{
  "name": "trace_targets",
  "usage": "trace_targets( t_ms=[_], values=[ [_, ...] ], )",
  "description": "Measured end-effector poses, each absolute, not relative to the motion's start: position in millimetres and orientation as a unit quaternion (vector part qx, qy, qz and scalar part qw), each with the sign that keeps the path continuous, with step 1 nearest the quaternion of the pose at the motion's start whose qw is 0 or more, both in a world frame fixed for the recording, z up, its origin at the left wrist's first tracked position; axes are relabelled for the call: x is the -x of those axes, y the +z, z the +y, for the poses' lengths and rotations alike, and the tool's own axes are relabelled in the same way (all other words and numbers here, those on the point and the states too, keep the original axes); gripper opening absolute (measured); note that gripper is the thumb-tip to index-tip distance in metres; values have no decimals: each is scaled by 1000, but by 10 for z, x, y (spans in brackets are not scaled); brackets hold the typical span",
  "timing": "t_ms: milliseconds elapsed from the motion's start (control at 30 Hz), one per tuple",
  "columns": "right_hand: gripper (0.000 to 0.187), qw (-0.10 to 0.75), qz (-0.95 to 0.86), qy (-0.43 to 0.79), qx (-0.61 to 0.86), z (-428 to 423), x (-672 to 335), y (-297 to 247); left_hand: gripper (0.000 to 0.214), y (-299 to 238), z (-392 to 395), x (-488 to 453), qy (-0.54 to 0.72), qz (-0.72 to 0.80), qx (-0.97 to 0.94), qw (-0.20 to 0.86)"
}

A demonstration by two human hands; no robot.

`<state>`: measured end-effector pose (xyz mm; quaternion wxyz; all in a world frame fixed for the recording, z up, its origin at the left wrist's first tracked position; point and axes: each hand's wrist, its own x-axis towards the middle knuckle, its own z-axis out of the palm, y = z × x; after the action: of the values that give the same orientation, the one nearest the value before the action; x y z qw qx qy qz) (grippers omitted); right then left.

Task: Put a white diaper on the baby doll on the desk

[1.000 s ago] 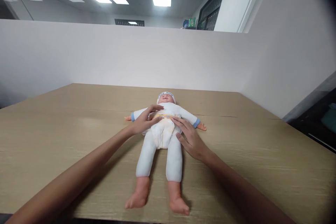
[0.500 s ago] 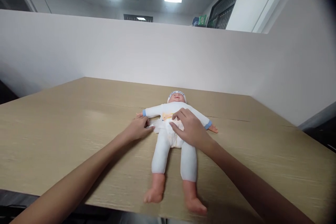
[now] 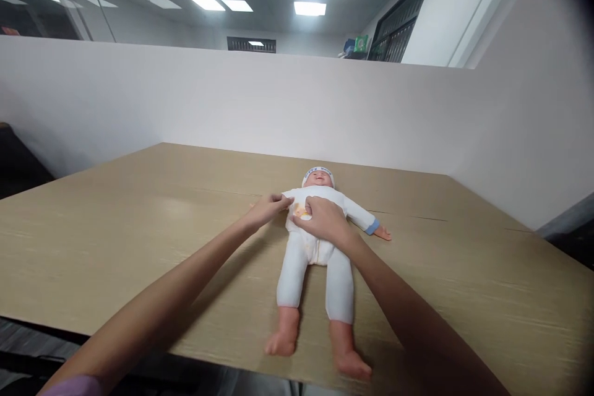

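Note:
A baby doll [image 3: 292, 275] in a white suit with blue cuffs and a white headband lies on its back, its feet toward me. Around its hips is a white diaper [image 3: 319, 255] with a yellow-orange print at the front waist. My left hand [image 3: 270, 209] is closed in a pinch at the diaper's side edge by the doll's waist, covering much of the doll's arm on that side. Thumb and fingers of my right hand [image 3: 325, 220] are bent together on the diaper's front waistband, beside the print. The exact grip is partly hidden by my fingers.
The doll lies on a wide wood-coloured table [image 3: 139, 229] with thin seams. A white partition wall [image 3: 260, 105] rises behind it. Dark furniture [image 3: 18, 164] stands at the left, beyond the table edge.
My left hand has moved up and inward from the table beside the hip to the doll's waist, bringing the loose diaper side with it. My right hand stays at the front. The view has tilted slightly.

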<state>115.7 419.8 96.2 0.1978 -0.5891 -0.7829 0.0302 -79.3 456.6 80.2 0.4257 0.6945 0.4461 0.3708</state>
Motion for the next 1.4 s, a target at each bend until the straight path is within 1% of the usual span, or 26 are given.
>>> trace_targets(
  t_ms=[67, 133, 233, 300, 367, 433, 467, 533, 567, 600, 633, 700, 767, 800, 867, 933, 1000, 1100, 1200, 1300, 1400],
  values=[
    [37, 219, -786, 51, 576, 4185, -1192, 967, 54, 841, 4575, 603, 368, 419, -703, 442],
    [34, 229, -789, 61, 567, 4194, -1229, 969, 53, 846, 4576, 478, 372, 390, -708, 457],
    [41, 231, -777, 62, 582, 4235, -1268, 966, 57, 779, 4563, 443, 391, 357, -703, 474],
    [43, 227, -775, 60, 586, 4258, -1279, 964, 54, 683, 4548, 482, 406, 342, -696, 483],
    [39, 226, -779, 60, 581, 4275, -1286, 957, 49, 559, 4540, 521, 446, 332, -667, 496],
    [35, 241, -774, 71, 581, 4296, -1301, 939, 58, 434, 4545, 541, 485, 331, -632, 506],
    [31, 258, -767, 80, 582, 4311, -1313, 928, 62, 386, 4552, 546, 495, 333, -622, 507],
    [16, 300, -754, 92, 578, 4346, -1344, 915, 61, 342, 4558, 555, 491, 340, -624, 504],
    [8, 320, -749, 95, 572, 4358, -1362, 921, 58, 354, 4548, 564, 488, 349, -630, 494],
    [9, 338, -747, 95, 565, 4357, -1379, 937, 53, 388, 4522, 576, 489, 363, -636, 474],
    [16, 355, -747, 92, 555, 4335, -1394, 966, 47, 442, 4477, 591, 492, 381, -644, 446],
    [23, 391, -746, 87, 532, 4206, -1415, 1048, 34, 587, 4315, 627, 495, 415, -670, 366],
    [19, 420, -746, 91, 510, 3950, -1427, 1124, 24, 740, 4068, 665, 474, 417, -717, 295],
    [15, 421, -750, 104, 500, 3786, -1433, 1142, 21, 802, 3925, 682, 452, 398, -747, 282],
    [15, 395, -765, 150, 487, 3436, -1457, 1113, 19, 878, 3646, 713, 376, 343, -812, 287],
    [16, 342, -783, 208, 476, 3138, -1513, 995, 20, 871, 3436, 736, 288, 295, -862, 295],
    [12, 293, -794, 238, 476, 2963, -1604, 830, 20, 794, 3343, 748, 241, 288, -882, 285],
    [4, 260, -787, 196, 525, 2943, -1747, 630, 20, 640, 3405, 733, 253, 343, -862, 274],
    [8, 241, -771, 137, 573, 3053, -1789, 564, 27, 557, 3552, 663, 276, 401, -830, 273],
    [18, 227, -776, 81, 583, 3126, -1725, 538, 32, 539, 3634, 565, 274, 427, -829, 234],
    [20, 240, -783, 46, 572, 3138, -1668, 473, 36, 521, 3636, 502, 270, 432, -838, 196]
  ],
)
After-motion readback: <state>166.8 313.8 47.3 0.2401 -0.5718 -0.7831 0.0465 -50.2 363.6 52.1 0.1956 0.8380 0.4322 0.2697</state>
